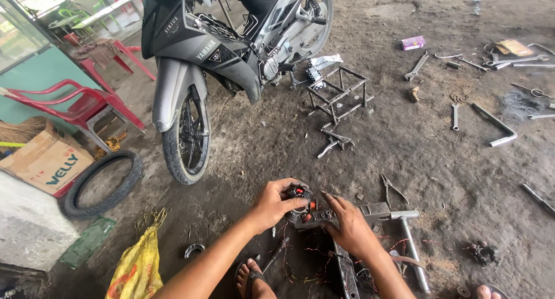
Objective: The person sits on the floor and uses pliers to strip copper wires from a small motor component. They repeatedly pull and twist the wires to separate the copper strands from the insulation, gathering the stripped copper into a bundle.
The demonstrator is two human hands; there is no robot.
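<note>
We see both hands low on the dirt floor (pixel 404 160), at about six o'clock. The left hand (pixel 272 205) has its grip closed around a round stator (pixel 302 203) with red-tipped coils, holding it from the nine o'clock side. The right hand (pixel 350 227) rests on the stator's three o'clock side, fingers bent over it; we cannot tell whether that grip is closed. A metal stand (pixel 384 211) lies just beside it at three o'clock. Pliers (pixel 392 188) lie near at one o'clock. A motorbike (pixel 231 50) stands at eleven o'clock, wrenches (pixel 416 67) well apart at one o'clock.
</note>
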